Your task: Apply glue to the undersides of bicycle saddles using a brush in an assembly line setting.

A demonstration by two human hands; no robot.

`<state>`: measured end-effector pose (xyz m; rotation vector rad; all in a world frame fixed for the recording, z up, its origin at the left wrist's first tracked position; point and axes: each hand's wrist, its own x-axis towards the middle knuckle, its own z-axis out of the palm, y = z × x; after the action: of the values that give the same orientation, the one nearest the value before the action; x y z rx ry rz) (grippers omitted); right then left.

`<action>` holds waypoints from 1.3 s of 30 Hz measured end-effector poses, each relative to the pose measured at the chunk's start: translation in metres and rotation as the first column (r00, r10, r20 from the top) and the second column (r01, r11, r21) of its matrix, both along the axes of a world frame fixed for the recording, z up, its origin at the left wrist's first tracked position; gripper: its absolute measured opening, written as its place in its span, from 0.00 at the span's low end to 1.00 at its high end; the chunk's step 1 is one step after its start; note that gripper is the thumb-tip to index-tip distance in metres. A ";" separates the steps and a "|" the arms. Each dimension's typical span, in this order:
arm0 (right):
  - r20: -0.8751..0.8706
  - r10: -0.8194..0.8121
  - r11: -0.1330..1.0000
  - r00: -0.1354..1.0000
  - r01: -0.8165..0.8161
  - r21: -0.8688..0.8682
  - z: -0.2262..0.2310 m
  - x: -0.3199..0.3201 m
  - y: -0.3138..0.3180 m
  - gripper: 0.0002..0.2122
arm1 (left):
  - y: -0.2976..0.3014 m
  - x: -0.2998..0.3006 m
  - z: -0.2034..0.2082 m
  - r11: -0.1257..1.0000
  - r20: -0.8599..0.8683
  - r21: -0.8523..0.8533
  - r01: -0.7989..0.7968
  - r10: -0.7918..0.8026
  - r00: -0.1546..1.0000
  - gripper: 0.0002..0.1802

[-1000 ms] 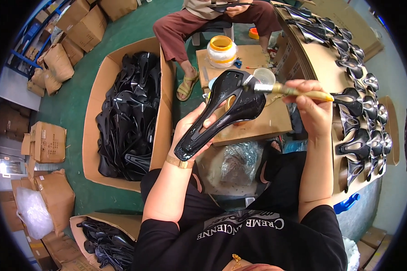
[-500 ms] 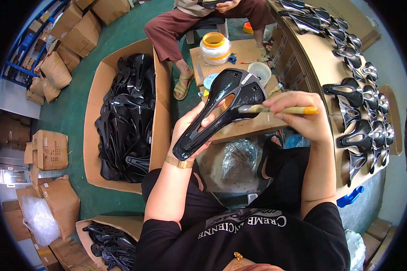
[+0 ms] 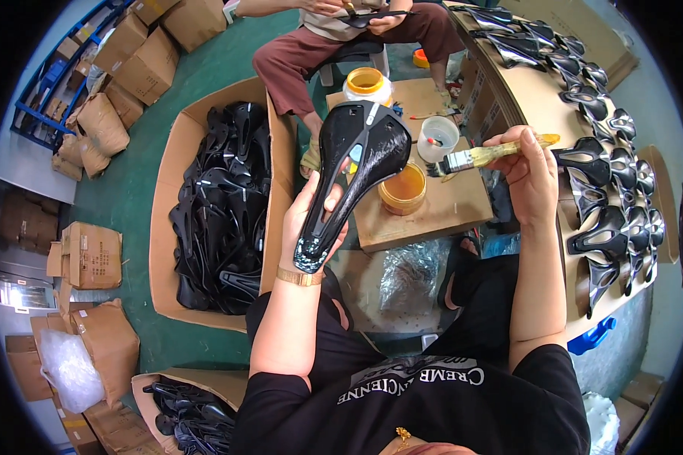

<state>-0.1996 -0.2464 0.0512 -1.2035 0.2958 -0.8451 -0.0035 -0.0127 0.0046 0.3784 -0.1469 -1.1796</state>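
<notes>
My left hand [image 3: 298, 216] holds a black bicycle saddle shell [image 3: 385, 148] from beneath, its wide end up and away from me. The surface looks wet and glossy, with a whitish sheen on the narrow end near my wrist. In my right hand [image 3: 535, 178] is a flat paintbrush [image 3: 474, 158] with a yellowish handle, gripped between thumb and fingers. Its dark bristles point left, apart from the saddle shell, above the low cardboard-topped work surface [image 3: 432, 216]. Between them stands an open jar of amber liquid [image 3: 404, 189]. Behind it is a translucent tub [image 3: 439, 136].
Left of me, a large carton [image 3: 168, 189] holds a heap of black saddle shells; a smaller carton [image 3: 140, 390] holds more. Several glossy shells [image 3: 599, 231] line the table [image 3: 558, 114] at right. Opposite, a seated co-worker [image 3: 357, 34] holds a dark piece. A white jar [image 3: 366, 85] stands nearby.
The brush has lifted off the saddle shell and moved right and slightly up. The shell has turned more upright in my left hand. The co-worker's other hand has come into view.
</notes>
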 end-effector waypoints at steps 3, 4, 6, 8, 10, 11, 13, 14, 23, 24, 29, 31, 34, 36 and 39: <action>-0.051 0.010 0.999 0.999 -0.012 -0.039 0.002 0.007 0.006 0.12 | 0.002 0.005 -0.003 0.999 0.108 0.027 -0.032 0.029 0.994 0.25; -0.080 -0.011 0.998 0.997 0.006 -0.059 0.001 0.009 0.010 0.12 | 0.003 0.006 -0.003 0.998 0.109 0.030 -0.049 0.045 0.993 0.26; -0.130 -0.020 0.991 0.991 0.003 -0.131 -0.004 0.011 0.013 0.13 | 0.003 0.005 -0.001 0.992 0.140 0.099 -0.079 0.065 0.988 0.27; -0.165 -0.043 0.972 0.985 0.003 -0.233 -0.011 0.016 0.018 0.12 | 0.005 0.004 -0.002 0.990 0.227 0.103 -0.096 0.071 0.971 0.27; -0.183 -0.049 0.971 0.982 0.004 -0.239 -0.015 0.019 0.022 0.10 | 0.005 0.001 -0.001 0.986 0.280 0.118 -0.115 0.078 0.957 0.27; -0.208 -0.055 0.970 0.977 0.003 -0.244 -0.016 0.021 0.025 0.09 | 0.005 -0.001 0.001 0.975 0.340 0.158 -0.157 0.095 0.936 0.26; -0.229 -0.083 0.965 0.970 0.021 -0.262 -0.015 0.026 0.034 0.08 | 0.005 -0.002 0.002 0.960 0.400 0.196 -0.201 0.109 0.910 0.25; -0.287 -0.116 0.947 0.951 0.019 -0.319 -0.014 0.027 0.037 0.09 | 0.005 -0.003 0.003 0.956 0.414 0.202 -0.214 0.115 0.903 0.25; -0.369 -0.115 0.805 0.922 -0.132 -0.578 -0.019 0.038 0.070 0.08 | 0.003 -0.003 0.000 0.941 0.401 0.199 -0.275 0.178 0.899 0.26; -0.364 -0.100 0.799 0.926 -0.143 -0.584 -0.025 0.040 0.073 0.08 | 0.003 -0.002 0.001 0.942 0.401 0.194 -0.276 0.180 0.898 0.26; -0.503 -0.025 0.753 0.864 -0.315 -0.579 -0.031 0.042 0.092 0.09 | 0.003 0.001 -0.004 0.946 0.408 0.170 -0.277 0.189 0.893 0.26; -0.507 0.003 0.705 0.862 -0.362 -0.611 -0.030 0.044 0.097 0.10 | 0.005 0.004 -0.007 0.965 0.312 0.118 -0.234 0.187 0.931 0.26; -0.503 0.061 0.703 0.862 -0.395 -0.591 -0.030 0.043 0.099 0.08 | 0.002 0.001 -0.003 0.960 0.251 0.132 -0.246 0.208 0.945 0.25; -0.499 0.104 0.707 0.861 -0.417 -0.571 -0.028 0.045 0.104 0.07 | 0.004 0.003 -0.004 0.964 0.215 0.118 -0.236 0.208 0.954 0.25; -0.486 0.122 0.719 0.866 -0.414 -0.558 -0.026 0.047 0.115 0.09 | 0.004 0.004 -0.005 0.973 0.182 0.080 -0.217 0.200 0.963 0.25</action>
<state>-0.1531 -0.1311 0.0249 -2.0481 0.1532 -0.4060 0.0004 -0.0086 -0.0004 0.5708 -0.1945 -0.9470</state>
